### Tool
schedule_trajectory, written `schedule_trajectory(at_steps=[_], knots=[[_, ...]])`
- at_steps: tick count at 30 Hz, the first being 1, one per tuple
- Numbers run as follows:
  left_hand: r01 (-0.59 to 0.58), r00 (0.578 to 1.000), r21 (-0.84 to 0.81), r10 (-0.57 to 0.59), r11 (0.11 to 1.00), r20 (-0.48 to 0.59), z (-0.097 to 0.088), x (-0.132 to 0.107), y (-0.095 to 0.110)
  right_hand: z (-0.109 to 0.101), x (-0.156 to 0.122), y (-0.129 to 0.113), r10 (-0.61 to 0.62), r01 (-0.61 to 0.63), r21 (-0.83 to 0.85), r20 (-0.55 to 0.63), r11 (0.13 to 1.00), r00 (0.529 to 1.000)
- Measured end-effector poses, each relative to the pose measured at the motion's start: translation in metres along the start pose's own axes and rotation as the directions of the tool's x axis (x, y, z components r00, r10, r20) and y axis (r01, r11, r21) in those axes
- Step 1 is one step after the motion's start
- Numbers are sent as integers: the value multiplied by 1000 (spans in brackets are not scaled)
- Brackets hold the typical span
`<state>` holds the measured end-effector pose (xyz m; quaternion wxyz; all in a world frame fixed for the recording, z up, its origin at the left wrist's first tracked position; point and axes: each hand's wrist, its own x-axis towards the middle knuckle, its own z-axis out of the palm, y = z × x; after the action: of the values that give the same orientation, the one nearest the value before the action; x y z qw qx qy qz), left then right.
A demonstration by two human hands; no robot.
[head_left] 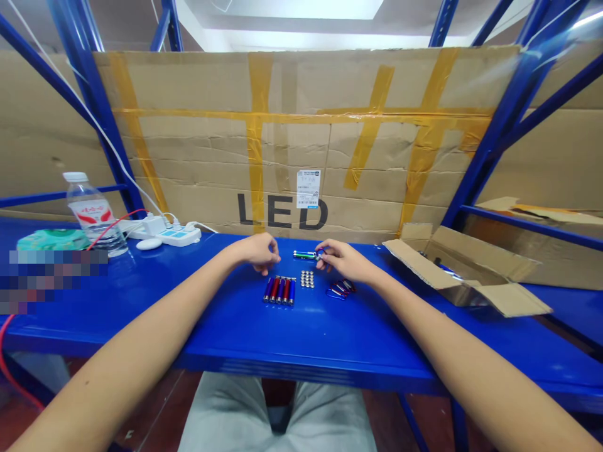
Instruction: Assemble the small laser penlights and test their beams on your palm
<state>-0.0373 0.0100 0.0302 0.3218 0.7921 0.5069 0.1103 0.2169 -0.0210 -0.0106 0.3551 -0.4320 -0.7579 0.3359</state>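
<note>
Though apart, both hands [260, 252] [343, 260] inward-angled

The torch [304, 255] is partly covered at one end by the grip of the right hand [345, 260]. Whether anything is pinched by the left hand [262, 252] cannot be told. Most print on the label [308, 189] is too small to be read. Both forearms [146, 342] are cut off by the bottom edge.
</note>
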Motion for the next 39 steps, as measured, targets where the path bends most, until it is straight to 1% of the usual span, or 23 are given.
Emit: schedule_trajectory(at_steps=[1,2,3,4,5,6,7,9,11,12,14,17,19,21,24,29,32,35,39], knots=[[-111,988,18,112,994,-102,5,2,3,3,0,-2,14,-15,85,13,996,1000],[-248,955,15,247,969,-164,12,3,7,7,-1,-5,21,-25,156,24,987,999],[-370,909,8,364,929,-202,19,5,10,10,-1,-7,25,-32,216,33,976,999],[-467,859,14,457,884,-228,27,6,13,13,-1,-9,28,-37,265,37,964,999],[-523,822,16,509,852,-256,35,7,16,16,-2,-11,30,-41,303,41,952,999],[-550,802,1,528,835,-278,42,8,19,18,-2,-13,31,-43,330,43,943,999],[-569,788,-25,537,822,-301,48,8,21,19,-2,-14,30,-44,348,45,937,999],[-592,774,-67,543,803,-326,56,9,23,22,-3,-15,25,-42,348,54,937,998],[-595,772,-90,536,799,-343,59,9,23,22,-5,-16,6,-21,284,53,959,999],[-589,772,-88,528,803,-355,60,9,23,22,-5,-17,-9,-2,218,49,976,999],[-571,775,-73,507,818,-378,59,9,22,23,-7,-17,-46,45,33,44,998,998],[-555,773,-60,487,830,-406,57,10,21,24,-9,-16,-118,126,-227,48,966,992],[-554,771,-62,484,830,-414,58,11,20,25,-8,-15,-171,179,-309,52,934,984],[-554,768,-53,485,831,-419,58,11,19,25,-7,-13,-206,215,-338,61,916,977],[-552,764,-32,491,833,-418,58,12,19,24,-6,-11,-207,221,-352,79,910,975],[-541,771,-18,487,841,-410,56,10,21,20,-7,-13,-112,135,-396,81,908,990],[-538,775,-20,485,843,-405,56,9,23,19,-6,-13,-87,107,-427,65,898,994],[-547,782,-71,479,834,-399,57,10,22,20,-5,-10,-111,117,-462,40,879,993],[-535,822,-223,442,815,-359,57,11,21,25,-6,-9,-134,118,-492,2,862,991]])
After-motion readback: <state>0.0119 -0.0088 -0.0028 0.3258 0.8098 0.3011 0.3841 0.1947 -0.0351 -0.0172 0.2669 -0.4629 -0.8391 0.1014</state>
